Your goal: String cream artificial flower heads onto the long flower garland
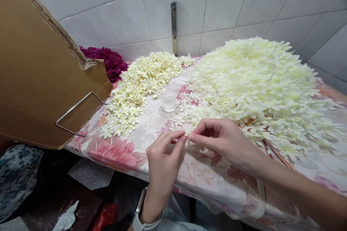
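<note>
My left hand (pixel 162 158) and my right hand (pixel 219 140) meet at their fingertips above the table's front edge. Both pinch one small cream artificial flower (pixel 187 133) between thumb and forefinger; most of it is hidden by the fingers. A big heap of loose cream flowers (pixel 260 86) lies just behind my right hand. A smaller, flatter pile of cream flowers (pixel 141 86) lies behind and left of my left hand. A small clear plastic cup (pixel 169 101) stands between the two piles.
The table carries a pink floral cloth (pixel 119 151). A large brown cardboard box (pixel 35 72) with a metal handle leans at the left. Dark magenta flowers (pixel 108 61) lie behind it against the white tiled wall (pixel 217 0). A red bag (pixel 107 214) sits on the floor.
</note>
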{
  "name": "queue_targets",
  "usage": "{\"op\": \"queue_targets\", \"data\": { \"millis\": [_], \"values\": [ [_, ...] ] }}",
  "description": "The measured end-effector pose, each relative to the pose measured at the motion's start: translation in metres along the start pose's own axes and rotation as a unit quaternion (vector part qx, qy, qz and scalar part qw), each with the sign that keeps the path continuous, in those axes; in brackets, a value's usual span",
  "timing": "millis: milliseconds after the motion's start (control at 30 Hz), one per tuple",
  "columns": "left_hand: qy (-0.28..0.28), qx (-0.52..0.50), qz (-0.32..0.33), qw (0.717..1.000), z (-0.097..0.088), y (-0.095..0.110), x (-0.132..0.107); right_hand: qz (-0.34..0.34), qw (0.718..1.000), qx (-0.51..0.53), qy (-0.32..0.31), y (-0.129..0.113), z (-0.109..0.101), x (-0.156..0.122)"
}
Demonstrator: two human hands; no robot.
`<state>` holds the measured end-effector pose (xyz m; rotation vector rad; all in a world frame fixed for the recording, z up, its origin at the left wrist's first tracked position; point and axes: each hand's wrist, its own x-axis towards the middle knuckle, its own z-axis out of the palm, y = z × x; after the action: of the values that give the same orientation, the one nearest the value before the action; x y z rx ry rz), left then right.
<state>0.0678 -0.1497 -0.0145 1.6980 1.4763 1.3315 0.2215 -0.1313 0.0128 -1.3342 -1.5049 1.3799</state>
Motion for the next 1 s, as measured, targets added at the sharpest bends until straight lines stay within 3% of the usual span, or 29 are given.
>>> {"op": "queue_targets", "data": {
  "millis": [200, 333, 433, 500, 633, 767, 833, 933, 1000],
  "values": [
    [-0.032, -0.047, -0.002, 0.998, -0.002, 0.001, 0.002, 0.022, 0.999, 0.029, -0.024, 0.001, -0.003, 0.000],
    [-0.080, -0.087, -0.059, 0.991, -0.004, 0.006, 0.004, 0.041, 0.994, 0.074, -0.076, 0.002, -0.005, 0.001],
    [-0.080, -0.074, -0.072, 0.991, -0.006, 0.006, 0.005, 0.052, 0.992, 0.078, -0.086, 0.001, -0.006, 0.003],
    [-0.057, -0.038, -0.058, 0.996, -0.007, 0.004, 0.006, 0.037, 0.997, 0.040, -0.055, 0.000, -0.009, 0.004],
    [0.017, 0.054, -0.029, 0.998, -0.014, -0.004, 0.011, -0.059, 0.989, -0.115, 0.075, -0.009, -0.020, 0.006],
    [0.048, 0.103, 0.011, 0.994, -0.014, -0.005, 0.019, -0.114, 0.938, -0.270, 0.182, -0.017, -0.036, 0.010],
    [0.005, 0.105, 0.062, 0.992, -0.009, -0.003, 0.023, -0.129, 0.897, -0.356, 0.230, -0.016, -0.044, 0.013],
    [-0.087, 0.098, 0.137, 0.982, -0.006, -0.001, 0.027, -0.163, 0.795, -0.498, 0.306, -0.011, -0.054, 0.016],
    [-0.061, 0.099, 0.138, 0.984, -0.009, -0.002, 0.029, -0.187, 0.726, -0.573, 0.332, -0.011, -0.054, 0.016]
  ]
}}
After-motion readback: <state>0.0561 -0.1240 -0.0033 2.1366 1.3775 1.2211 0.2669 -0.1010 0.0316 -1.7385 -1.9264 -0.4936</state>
